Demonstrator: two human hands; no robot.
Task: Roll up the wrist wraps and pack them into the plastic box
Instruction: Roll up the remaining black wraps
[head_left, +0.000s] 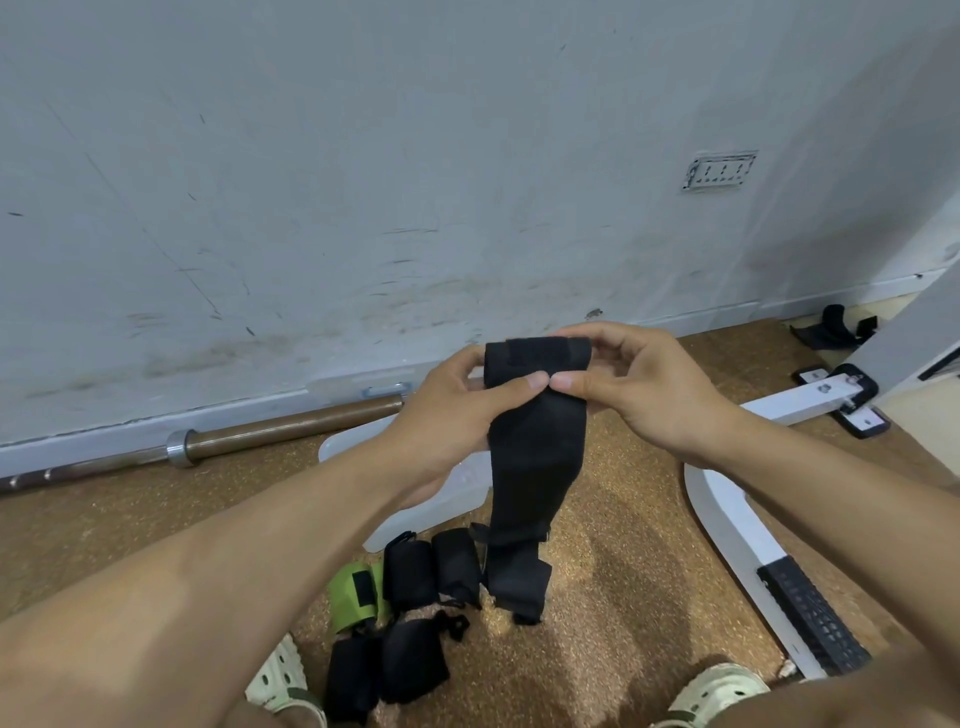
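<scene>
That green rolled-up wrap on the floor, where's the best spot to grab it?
Probably across its rolled middle, from above. The green wrap lies on the floor with a black rolled wrap tight on its right, so fingers fit best on its near and far sides.

Open brown floor (613, 597) right of hanging black wrap (535, 467), passable down to ground. Blocked below left by cluster of rolled black wraps (410, 571) and one green wrap (356, 597), packed close together. Translucent plastic box (457, 483) behind left forearm, partly hidden, rim reachable from right. White bench frame (727, 514) closing off right side. Barbell (280, 431) along wall base at left. Pale shoes (719, 688) bounding near edge.
</scene>
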